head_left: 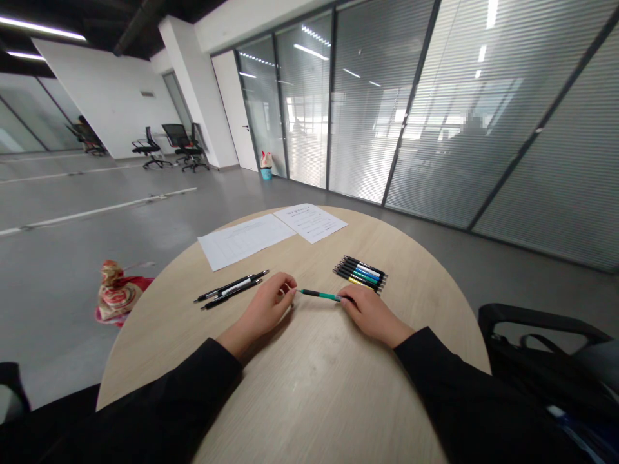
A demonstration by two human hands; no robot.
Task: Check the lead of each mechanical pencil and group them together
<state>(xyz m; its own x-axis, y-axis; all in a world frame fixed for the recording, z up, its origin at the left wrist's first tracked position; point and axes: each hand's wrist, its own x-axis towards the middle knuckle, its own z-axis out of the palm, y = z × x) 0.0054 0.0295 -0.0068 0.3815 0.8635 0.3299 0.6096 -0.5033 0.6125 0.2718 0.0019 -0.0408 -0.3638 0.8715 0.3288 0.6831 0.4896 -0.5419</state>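
A green pen [323, 295] with a black grip section stretches level between my two hands, just over the round table. My right hand [370, 312] is closed around its right end, hiding that end. At the pen's pointed left end, the curled fingertips and thumb of my left hand [271, 303] meet in a pinch; the very tip is hidden there. Just beyond my right hand lies a row of several pens [360, 273] side by side, with black, white, blue, green and yellow barrels. Left of my left hand, a few dark pens [231, 290] lie slanted, one with a white section.
Two printed sheets [251, 240] lie along the far side of the wooden table [309, 386]. A black chair [536, 322] stands close on the right. On the floor at left sits a red and beige bag [116, 293]. Glass partitions with blinds [367, 96] rise behind.
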